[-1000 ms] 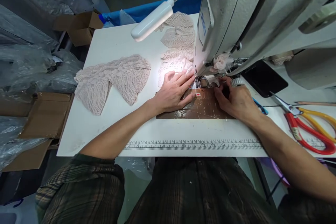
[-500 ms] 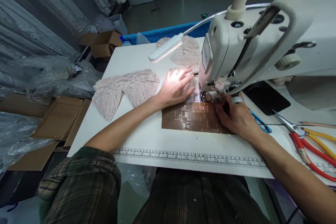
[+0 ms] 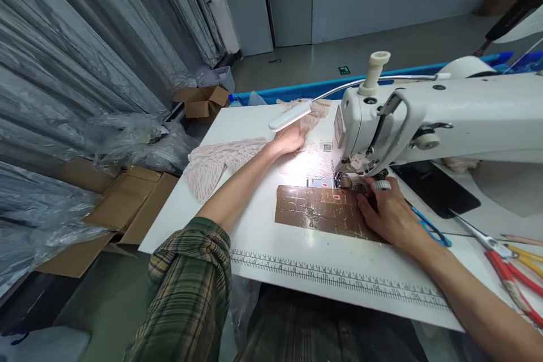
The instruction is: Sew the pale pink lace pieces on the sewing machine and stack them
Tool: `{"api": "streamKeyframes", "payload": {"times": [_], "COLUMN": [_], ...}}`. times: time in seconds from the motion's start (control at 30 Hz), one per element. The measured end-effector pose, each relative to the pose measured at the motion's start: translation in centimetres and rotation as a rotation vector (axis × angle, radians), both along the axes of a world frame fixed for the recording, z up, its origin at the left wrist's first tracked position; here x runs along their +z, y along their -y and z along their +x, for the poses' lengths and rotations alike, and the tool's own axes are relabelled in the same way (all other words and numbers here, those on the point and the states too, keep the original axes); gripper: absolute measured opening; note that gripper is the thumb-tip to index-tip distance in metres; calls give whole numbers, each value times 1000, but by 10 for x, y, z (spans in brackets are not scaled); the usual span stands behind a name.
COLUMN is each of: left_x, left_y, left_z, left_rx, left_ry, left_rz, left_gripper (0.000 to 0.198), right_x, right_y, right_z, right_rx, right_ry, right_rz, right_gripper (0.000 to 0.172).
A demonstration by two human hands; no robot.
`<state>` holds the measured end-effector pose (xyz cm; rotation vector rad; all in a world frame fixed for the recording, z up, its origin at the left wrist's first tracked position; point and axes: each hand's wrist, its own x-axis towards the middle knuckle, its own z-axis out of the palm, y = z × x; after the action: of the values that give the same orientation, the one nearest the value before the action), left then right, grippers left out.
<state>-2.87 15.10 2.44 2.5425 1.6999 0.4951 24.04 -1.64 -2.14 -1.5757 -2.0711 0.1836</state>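
My left hand [image 3: 289,139] reaches far across the white table [image 3: 254,220] and rests on pale lace fabric [image 3: 316,159] beside the sewing machine [image 3: 424,119], under its lamp [image 3: 291,116]; the fingers lie on the cloth, partly hidden by the lamp. My right hand [image 3: 388,212] sits on the brown taped patch [image 3: 322,209] just in front of the presser foot [image 3: 350,182], fingers curled near the needle area. A ring-like thimble [image 3: 382,185] shows on one finger.
A second lace piece [image 3: 212,161] lies at the table's left. A printed ruler [image 3: 339,280] runs along the front edge. Blue snips [image 3: 430,229] and red-and-yellow scissors [image 3: 513,274] lie at the right. Cardboard boxes [image 3: 114,215] and plastic sheeting stand on the left.
My left hand has moved away from the needle, back across the table onto the lace behind. The camera has tilted up. My right hand stays near the presser foot.
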Motion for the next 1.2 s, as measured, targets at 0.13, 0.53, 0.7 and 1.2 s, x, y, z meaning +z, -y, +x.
{"api": "streamKeyframes", "payload": {"times": [0.13, 0.53, 0.7, 1.2], "left_x": [11, 14, 11, 9], "left_y": [52, 134, 142, 136], "left_z": [-29, -168, -203, -197], "left_rx": [49, 650, 807, 531], "left_ry": [-25, 93, 100, 203], "left_rz": [-15, 49, 50, 338], "left_gripper": [66, 51, 36, 59], "right_x": [-3, -10, 0, 9], "right_y": [2, -10, -8, -5], "right_z": [1, 9, 6, -8], "right_rx": [70, 72, 36, 1], "right_ry": [29, 42, -40, 38], "right_rz": [38, -1, -99, -32], "right_gripper": [44, 40, 49, 40]}}
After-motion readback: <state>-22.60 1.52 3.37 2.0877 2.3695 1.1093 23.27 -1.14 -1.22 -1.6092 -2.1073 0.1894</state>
